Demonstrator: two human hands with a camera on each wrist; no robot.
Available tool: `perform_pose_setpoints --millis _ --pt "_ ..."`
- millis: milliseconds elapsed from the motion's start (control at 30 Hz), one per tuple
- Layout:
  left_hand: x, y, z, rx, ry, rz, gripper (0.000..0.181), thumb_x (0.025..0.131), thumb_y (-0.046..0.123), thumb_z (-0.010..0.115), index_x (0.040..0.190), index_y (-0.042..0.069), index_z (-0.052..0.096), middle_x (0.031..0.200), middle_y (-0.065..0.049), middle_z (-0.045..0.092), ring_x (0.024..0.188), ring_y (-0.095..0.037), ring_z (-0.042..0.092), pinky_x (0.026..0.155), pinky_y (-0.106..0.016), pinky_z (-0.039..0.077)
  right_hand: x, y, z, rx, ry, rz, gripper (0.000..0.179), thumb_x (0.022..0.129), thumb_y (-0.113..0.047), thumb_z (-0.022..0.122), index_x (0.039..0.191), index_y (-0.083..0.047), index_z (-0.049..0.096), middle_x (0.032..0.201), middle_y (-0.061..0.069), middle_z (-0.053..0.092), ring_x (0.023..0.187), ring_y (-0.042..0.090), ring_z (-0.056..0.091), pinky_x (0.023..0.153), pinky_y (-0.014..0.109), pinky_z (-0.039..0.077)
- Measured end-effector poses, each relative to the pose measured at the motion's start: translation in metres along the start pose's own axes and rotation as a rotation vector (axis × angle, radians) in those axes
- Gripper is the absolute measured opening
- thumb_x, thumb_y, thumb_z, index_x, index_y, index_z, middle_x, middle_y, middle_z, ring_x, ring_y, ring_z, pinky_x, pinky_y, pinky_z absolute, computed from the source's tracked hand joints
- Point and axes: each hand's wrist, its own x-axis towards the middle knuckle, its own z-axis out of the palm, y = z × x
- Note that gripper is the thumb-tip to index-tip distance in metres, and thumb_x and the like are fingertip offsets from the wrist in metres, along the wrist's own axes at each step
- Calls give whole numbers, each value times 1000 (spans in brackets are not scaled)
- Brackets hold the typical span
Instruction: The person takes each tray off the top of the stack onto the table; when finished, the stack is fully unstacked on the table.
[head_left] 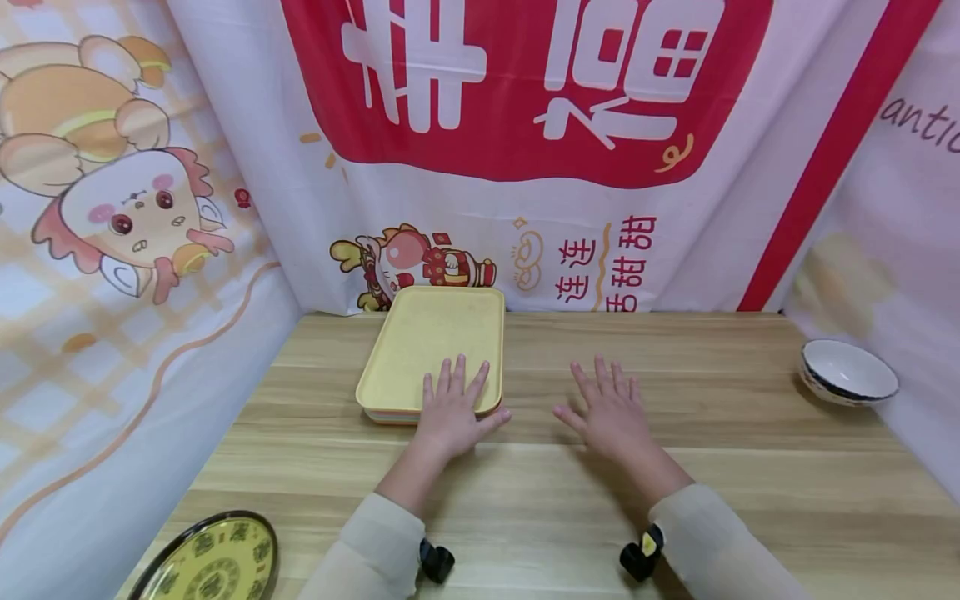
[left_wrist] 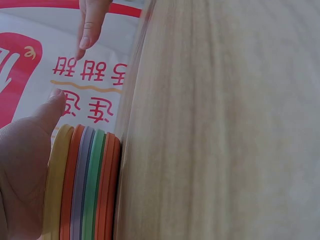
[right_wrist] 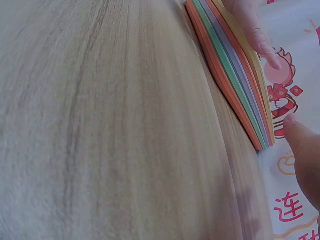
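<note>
Over the table (head_left: 525, 517), both hands (head_left: 452, 417) (head_left: 613, 421) spread wide, the left partly hiding stacked trays (head_left: 450, 321).

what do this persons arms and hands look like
The left hand and right hand are ungloved. The left sleeve and right sleeve are plain pale beige. The left wrist camera and right wrist camera are small and black, the right one showing a yellow patch.

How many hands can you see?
2: the left hand is over the stacked trays, and the right hand is above the table, to their right.
</note>
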Motion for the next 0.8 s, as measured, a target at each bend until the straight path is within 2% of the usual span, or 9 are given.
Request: perform_pose_setpoints --millis 233,300,367,500,600,733,800 --pt "0 0 -2 -20 9 2 90 88 73 47 158 28 14 166 -15 5 153 -37 2 125 -59 -1 0 -3 0 6 8 -3 85 93 -70 39 158 -21 16 164 19 0 150 46 -2 122 66 -1" --pt "-2 -4 -3 -55 32 3 94 88 73 48 159 23 12 165 -16 7 153 -37 4 126 -58 3 1 -6 -1 20 14 -12 85 93 -71 38 158 -19 17 164 20 2 150 45 2 123 64 2" --pt "-5 -11 -6 -134 60 -3 98 88 69 52 158 14 10 165 -18 10 153 -38 7 126 -56 6 1 -10 0 69 25 -19 86 93 -70 39 157 -16 19 164 22 7 150 45 10 123 63 11" --pt "-13 -37 -20 -314 97 -58 105 89 59 60 156 2 4 164 -19 7 152 -38 5 126 -53 5 5 -24 3 283 23 -15 85 92 -65 49 156 -14 24 162 22 17 147 44 23 119 63 24" --pt "-20 -64 -31 -377 112 -134 109 88 56 65 156 -1 1 164 -21 1 152 -42 0 126 -55 2 8 -38 9 435 -3 -15 82 93 -57 57 155 -14 26 162 20 21 146 43 25 120 61 25" --pt "-26 -98 -37 -496 114 -236 111 87 48 69 154 -6 0 162 -28 -1 150 -45 0 126 -56 4 12 -57 20 554 -12 -35 80 92 -46 65 154 -10 29 159 20 28 145 40 29 121 57 26" --pt "-28 -111 -37 -597 109 -263 106 87 41 71 153 -8 4 160 -31 7 149 -46 8 126 -56 10 15 -65 26 594 -13 -47 80 91 -43 67 152 -5 31 157 21 31 145 40 31 122 56 27"
